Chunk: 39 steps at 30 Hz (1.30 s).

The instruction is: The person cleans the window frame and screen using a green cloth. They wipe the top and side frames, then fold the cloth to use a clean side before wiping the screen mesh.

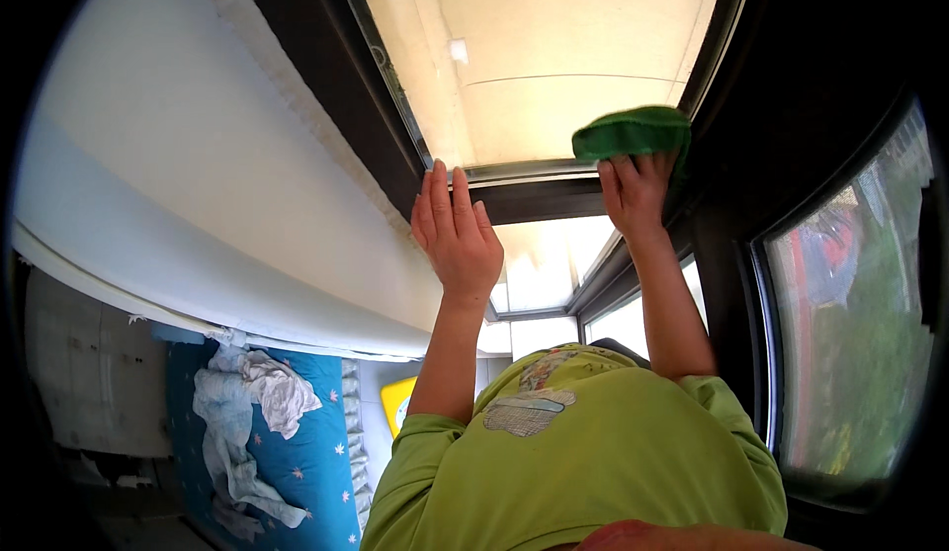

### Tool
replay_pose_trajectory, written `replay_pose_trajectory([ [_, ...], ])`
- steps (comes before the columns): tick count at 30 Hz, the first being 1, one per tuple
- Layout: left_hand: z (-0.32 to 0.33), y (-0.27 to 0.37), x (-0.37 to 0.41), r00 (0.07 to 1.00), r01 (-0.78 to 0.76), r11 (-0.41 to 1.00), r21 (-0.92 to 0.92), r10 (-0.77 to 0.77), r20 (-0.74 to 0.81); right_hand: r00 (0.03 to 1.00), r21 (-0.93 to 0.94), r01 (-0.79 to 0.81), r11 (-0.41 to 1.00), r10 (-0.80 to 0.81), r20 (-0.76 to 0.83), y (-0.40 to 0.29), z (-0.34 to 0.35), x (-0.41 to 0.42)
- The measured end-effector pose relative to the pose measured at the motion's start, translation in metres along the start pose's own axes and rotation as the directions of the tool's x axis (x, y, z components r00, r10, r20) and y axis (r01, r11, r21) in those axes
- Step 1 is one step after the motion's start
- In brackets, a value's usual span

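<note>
My right hand (639, 191) holds a folded green cloth (630, 134) at the lower right corner of a window pane (563, 47), beside the dark frame. The fingertips are partly hidden behind the cloth. My left hand (461, 243) is empty, its fingers extended at the pane's lower left corner. Those fingertips reach the dark window frame (534, 202); whether they press on it I cannot tell. Both arms are raised in front of my green shirt.
A white wall (222, 151) runs along the left. At lower left stands a bed with a blue patterned cover (315, 432) and crumpled cloths (274, 392) on it. A yellow object (398, 403) is on the floor. Another window (852, 314) stands at right, with greenery outside.
</note>
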State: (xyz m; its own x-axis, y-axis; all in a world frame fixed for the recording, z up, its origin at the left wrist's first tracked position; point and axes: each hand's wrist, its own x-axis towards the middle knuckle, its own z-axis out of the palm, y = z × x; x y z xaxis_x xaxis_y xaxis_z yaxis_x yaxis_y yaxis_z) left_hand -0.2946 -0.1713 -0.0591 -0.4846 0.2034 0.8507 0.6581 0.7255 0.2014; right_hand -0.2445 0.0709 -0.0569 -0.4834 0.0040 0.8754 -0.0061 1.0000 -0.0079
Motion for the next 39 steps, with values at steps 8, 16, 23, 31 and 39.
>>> replay_pose_trajectory([
  [8, 0.005, -0.001, 0.01, 0.988, 0.028, 0.976, -0.216, -0.06, -0.142, 0.951, 0.132, 0.28, 0.951, -0.293, 0.097, -0.059, 0.009, 0.056],
  [16, 0.003, -0.003, 0.016, 0.985, -0.023, 0.979, -0.205, -0.014, -0.174, 0.908, 0.181, 0.376, 0.909, -0.401, 0.126, -0.069, 0.015, 0.059],
  [23, -0.002, -0.011, 0.023, 0.974, -0.032, 0.981, -0.193, -0.013, -0.227, 0.862, -0.021, 0.466, 0.884, -0.459, -0.214, -0.092, -0.009, 0.172],
  [31, -0.002, -0.016, 0.026, 0.959, -0.031, 0.949, -0.315, -0.06, -0.276, 0.871, -0.061, 0.376, 0.925, -0.375, -0.317, -0.122, -0.027, 0.234],
  [39, 0.004, -0.018, 0.025, 0.896, -0.183, 0.891, -0.415, -0.023, -0.444, 0.902, 0.169, 0.43, 0.887, -0.43, -0.042, -0.122, 0.017, 0.12],
])
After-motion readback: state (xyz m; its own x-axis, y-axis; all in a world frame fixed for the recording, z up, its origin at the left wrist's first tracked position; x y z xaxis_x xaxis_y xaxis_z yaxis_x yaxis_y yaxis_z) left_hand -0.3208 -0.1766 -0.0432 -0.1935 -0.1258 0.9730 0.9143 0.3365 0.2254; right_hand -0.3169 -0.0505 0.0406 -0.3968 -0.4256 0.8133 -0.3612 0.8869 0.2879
